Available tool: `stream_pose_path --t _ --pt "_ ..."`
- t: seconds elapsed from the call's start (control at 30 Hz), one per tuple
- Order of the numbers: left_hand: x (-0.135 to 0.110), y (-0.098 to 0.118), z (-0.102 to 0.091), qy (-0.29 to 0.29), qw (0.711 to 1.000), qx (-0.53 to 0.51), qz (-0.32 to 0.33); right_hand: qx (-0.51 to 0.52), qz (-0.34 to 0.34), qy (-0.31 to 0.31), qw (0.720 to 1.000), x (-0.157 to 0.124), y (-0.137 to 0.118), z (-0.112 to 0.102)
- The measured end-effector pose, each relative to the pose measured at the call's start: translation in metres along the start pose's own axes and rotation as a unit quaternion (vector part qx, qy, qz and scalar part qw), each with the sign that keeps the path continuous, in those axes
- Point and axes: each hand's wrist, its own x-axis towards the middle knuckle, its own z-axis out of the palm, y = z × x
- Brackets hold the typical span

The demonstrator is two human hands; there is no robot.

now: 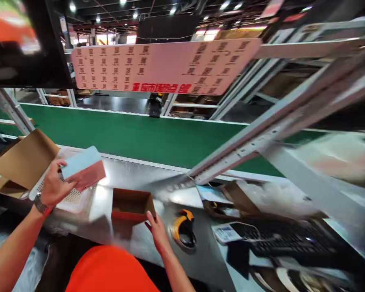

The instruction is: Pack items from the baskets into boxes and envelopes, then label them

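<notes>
My left hand (55, 184), with a watch at its wrist, grips a flat light-blue and pink packet (84, 168) between thumb and fingers. It is held over a white perforated plastic basket (74, 205). Right of that, a small open cardboard box (133, 216) stands on the metal table (142, 172), its inside looking dark and brown. My right hand (156, 231) has its thumb and fingers at the box's right front corner, holding it there. Close by on the right lies a yellow-and-black device (182, 229) that looks like a handheld scanner.
A larger open carton (24, 162) leans at the left. Behind the table runs a green conveyor belt (140, 134). A slanted metal post (249, 138) rises on the right, near a keyboard (292, 239) and a phone-like white device (226, 233). A pink code board (170, 67) hangs ahead.
</notes>
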Motion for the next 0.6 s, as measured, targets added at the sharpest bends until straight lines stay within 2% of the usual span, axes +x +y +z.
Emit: stream_pose_path --t 0.1,0.17,0.27,0.37,0.43,0.53,0.6 --pt "-0.025 0.059 0.053 -0.131 0.984 -0.043 0.111 0.078 0.027 -0.006 0.997 -0.002 0.001 0.003" --pt "-0.036 0.091 0.092 -0.221 0.957 -0.047 0.184 0.091 0.022 -0.013 0.995 -0.001 0.004 0.004" --pt "-0.046 0.125 0.142 -0.317 0.908 -0.015 0.272 0.105 0.01 -0.023 0.994 0.0 0.008 0.005" --pt "-0.05 0.149 0.178 -0.382 0.865 0.034 0.322 0.12 -0.016 -0.03 0.992 -0.001 0.012 0.009" --pt "-0.053 0.162 0.195 -0.419 0.842 0.073 0.331 0.128 -0.026 -0.03 0.991 -0.002 0.014 0.013" --pt "-0.061 0.173 0.218 -0.455 0.827 0.114 0.31 0.135 -0.024 -0.016 0.99 -0.006 0.017 0.017" --pt "-0.07 0.17 0.231 -0.471 0.826 0.096 0.294 0.138 -0.032 -0.009 0.99 -0.008 0.019 0.018"
